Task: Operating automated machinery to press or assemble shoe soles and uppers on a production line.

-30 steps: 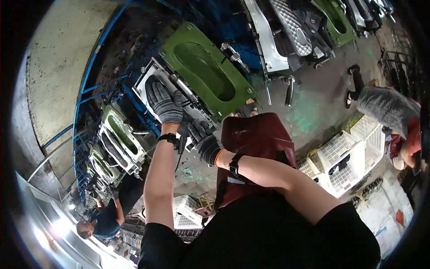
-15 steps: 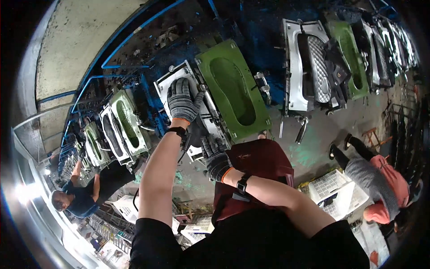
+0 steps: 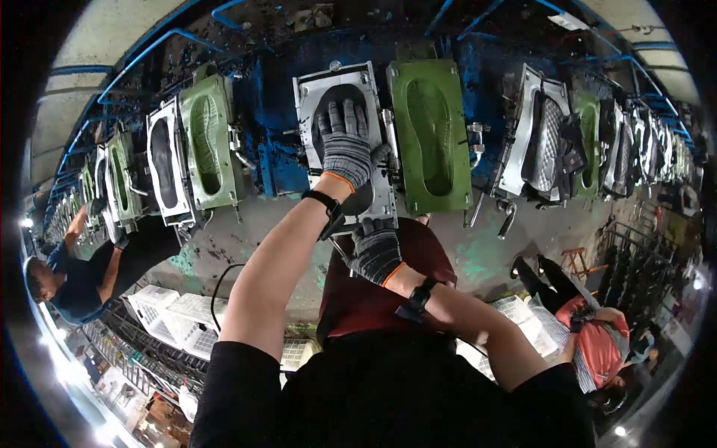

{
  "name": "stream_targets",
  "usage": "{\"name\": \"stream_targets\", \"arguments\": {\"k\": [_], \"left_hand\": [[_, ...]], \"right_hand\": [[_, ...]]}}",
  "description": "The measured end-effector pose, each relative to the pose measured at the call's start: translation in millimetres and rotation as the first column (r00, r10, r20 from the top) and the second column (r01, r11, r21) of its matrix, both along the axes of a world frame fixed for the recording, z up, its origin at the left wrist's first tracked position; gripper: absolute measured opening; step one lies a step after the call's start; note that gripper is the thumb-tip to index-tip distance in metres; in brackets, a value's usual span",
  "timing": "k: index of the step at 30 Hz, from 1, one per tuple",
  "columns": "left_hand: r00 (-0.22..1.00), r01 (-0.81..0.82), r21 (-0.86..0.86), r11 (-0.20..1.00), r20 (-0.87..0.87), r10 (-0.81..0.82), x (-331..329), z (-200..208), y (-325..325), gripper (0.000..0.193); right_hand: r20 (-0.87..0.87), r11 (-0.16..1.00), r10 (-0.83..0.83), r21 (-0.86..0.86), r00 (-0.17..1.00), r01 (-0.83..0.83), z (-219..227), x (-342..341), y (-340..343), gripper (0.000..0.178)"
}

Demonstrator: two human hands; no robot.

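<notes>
My left hand point(image 3: 347, 145), in a grey striped knit glove, lies flat with fingers spread on a dark foot-shaped piece point(image 3: 345, 97). That piece sits in the silver half point(image 3: 306, 101) of a hinged shoe mould. The palm hides the piece's middle. My right hand point(image 3: 376, 252), gloved alike, rests at the near end of the silver half, fingertips over its edge and thumb apart; I see nothing held in it. To the right stands the mould's green half point(image 3: 457, 142), with a sole-shaped recess point(image 3: 433, 134).
More moulds stand in a row on both sides: a green half point(image 3: 198, 134) at left, a silver one with a quilted piece point(image 3: 549, 149) at right. A co-worker point(image 3: 75, 276) works at far left; another person point(image 3: 597, 328) is at right. White crates point(image 3: 194, 317) stand behind.
The view has turned, so the mould appears more upright and central. My left hand remains flat on the dark piece, and my right hand remains by the mould's near end.
</notes>
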State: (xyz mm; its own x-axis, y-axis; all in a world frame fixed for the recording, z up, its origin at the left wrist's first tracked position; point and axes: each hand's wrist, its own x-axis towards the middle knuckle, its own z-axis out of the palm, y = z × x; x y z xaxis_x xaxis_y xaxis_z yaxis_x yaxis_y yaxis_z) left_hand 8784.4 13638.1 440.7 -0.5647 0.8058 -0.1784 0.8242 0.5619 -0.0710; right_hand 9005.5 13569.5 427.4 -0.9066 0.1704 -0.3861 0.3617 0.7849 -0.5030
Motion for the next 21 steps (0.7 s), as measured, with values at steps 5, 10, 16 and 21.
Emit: {"name": "stream_targets", "arguments": {"k": [5, 10, 16, 21], "left_hand": [[0.999, -0.032, 0.067, 0.997, 0.031, 0.030, -5, 1, -9, 0.097], [1.000, -0.019, 0.284, 0.959, 0.011, 0.017, -20, -10, -26, 0.087], [0.762, -0.475, 0.606, 0.637, 0.646, -0.047, -95, -40, -29, 0.072], [0.982, -0.173, 0.618, 0.767, 0.164, 0.090, -150, -141, -160, 0.079]], "right_hand": [[0.218, 0.980, -0.176, -0.052, 0.960, 0.192, -4, 4, -26, 0.073], [0.331, 0.958, 0.121, -0.287, 0.936, -0.022, -14, -3, 12, 0.059], [0.331, 0.994, -0.017, -0.097, 0.944, 0.051, -45, 19, 6, 0.056], [-0.079, 0.997, -0.049, -0.059, 0.996, 0.045, -26, 31, -16, 0.060]]}}
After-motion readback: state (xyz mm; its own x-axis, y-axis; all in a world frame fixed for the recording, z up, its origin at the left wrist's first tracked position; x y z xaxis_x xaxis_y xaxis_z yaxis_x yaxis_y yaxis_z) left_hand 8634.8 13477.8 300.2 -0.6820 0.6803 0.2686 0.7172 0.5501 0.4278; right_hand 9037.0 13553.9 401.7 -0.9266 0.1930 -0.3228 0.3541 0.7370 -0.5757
